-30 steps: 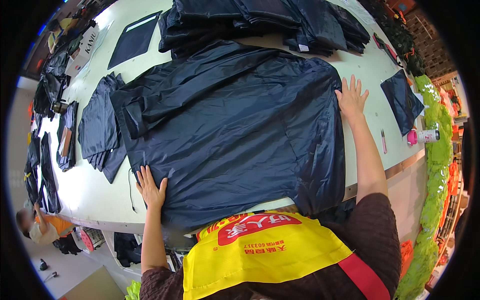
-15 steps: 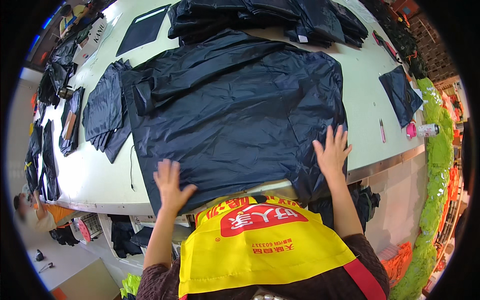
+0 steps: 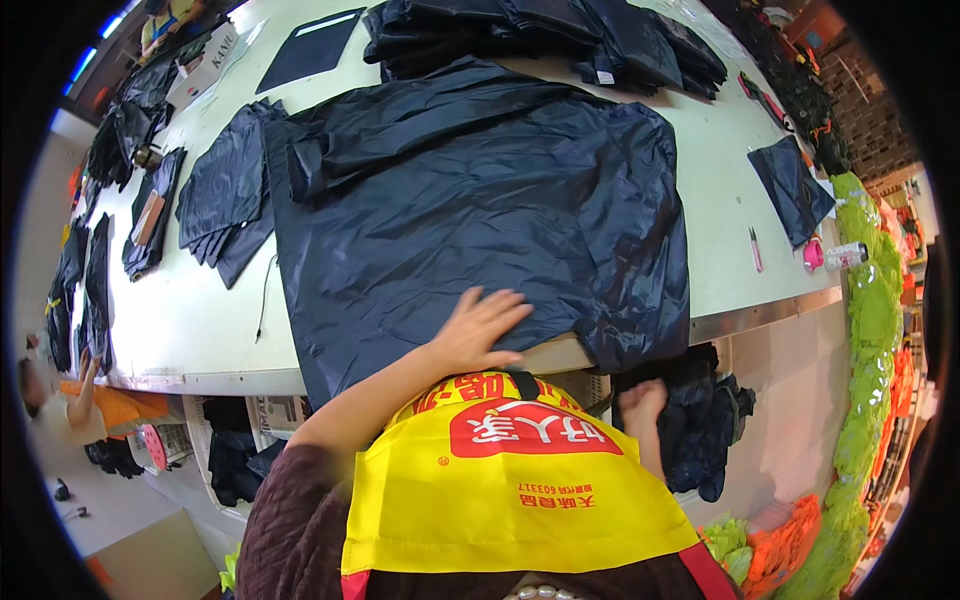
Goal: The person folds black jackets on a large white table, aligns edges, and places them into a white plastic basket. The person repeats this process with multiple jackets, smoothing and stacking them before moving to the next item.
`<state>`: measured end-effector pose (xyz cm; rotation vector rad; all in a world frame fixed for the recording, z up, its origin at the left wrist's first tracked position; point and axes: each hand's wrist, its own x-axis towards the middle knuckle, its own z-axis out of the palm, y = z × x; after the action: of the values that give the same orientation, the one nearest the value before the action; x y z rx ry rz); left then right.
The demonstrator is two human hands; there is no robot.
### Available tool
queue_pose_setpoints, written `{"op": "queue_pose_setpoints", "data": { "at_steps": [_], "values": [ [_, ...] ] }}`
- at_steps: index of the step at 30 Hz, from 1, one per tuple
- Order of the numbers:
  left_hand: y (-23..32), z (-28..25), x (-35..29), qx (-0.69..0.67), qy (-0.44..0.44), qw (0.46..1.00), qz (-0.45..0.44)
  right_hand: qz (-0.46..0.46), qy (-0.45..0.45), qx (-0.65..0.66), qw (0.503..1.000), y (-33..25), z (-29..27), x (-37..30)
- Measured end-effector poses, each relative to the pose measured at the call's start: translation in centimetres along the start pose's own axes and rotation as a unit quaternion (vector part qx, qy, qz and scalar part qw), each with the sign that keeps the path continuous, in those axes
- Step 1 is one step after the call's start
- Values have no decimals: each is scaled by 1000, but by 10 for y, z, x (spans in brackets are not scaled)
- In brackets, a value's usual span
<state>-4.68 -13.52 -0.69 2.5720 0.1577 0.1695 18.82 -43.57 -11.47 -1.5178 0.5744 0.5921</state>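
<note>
A large dark navy sheet of thin, crinkled fabric (image 3: 450, 200) lies spread over the table, its near edge hanging over the front at both sides. My left hand (image 3: 482, 330) reaches across to the middle of the near edge and rests flat on the fabric, fingers stretched out. Below the table edge, my right hand (image 3: 642, 402) is beside the yellow apron (image 3: 540, 470), its fingers curled. It is close to dark cloth pieces (image 3: 695, 420) under the table; what it holds, if anything, is hidden.
Stacked dark fabric (image 3: 540, 40) lies at the far side, with fanned dark pieces (image 3: 225, 185) on the left. At the right are a folded dark piece (image 3: 790, 190), pink-handled snips (image 3: 756, 250), a pink roll (image 3: 813, 255) and a can (image 3: 847, 255). Another person (image 3: 80, 400) works at far left.
My left hand has slid right along the near edge to its middle. My right hand has left the fabric and dropped below the table edge, its fingers now curled. The view has shifted slightly.
</note>
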Motion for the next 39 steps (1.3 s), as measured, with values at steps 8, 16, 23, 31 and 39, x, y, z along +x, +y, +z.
{"op": "queue_pose_setpoints", "data": {
  "at_steps": [8,16,23,31,39],
  "values": [
    [26,53,82,64,-56,990,115,210,-168,338,902,56,40,16],
    [12,58,80,32,-25,987,156,-324,-156,143,922,-85,91,-160],
    [25,53,60,-35,-72,994,69,-577,-292,-444,620,-65,167,-136],
    [4,-27,-188,213,85,914,-336,-626,-314,-562,440,-68,128,-91],
    [-71,-45,-205,242,112,864,-427,-651,-252,-609,377,-68,104,-88]
  ]
}}
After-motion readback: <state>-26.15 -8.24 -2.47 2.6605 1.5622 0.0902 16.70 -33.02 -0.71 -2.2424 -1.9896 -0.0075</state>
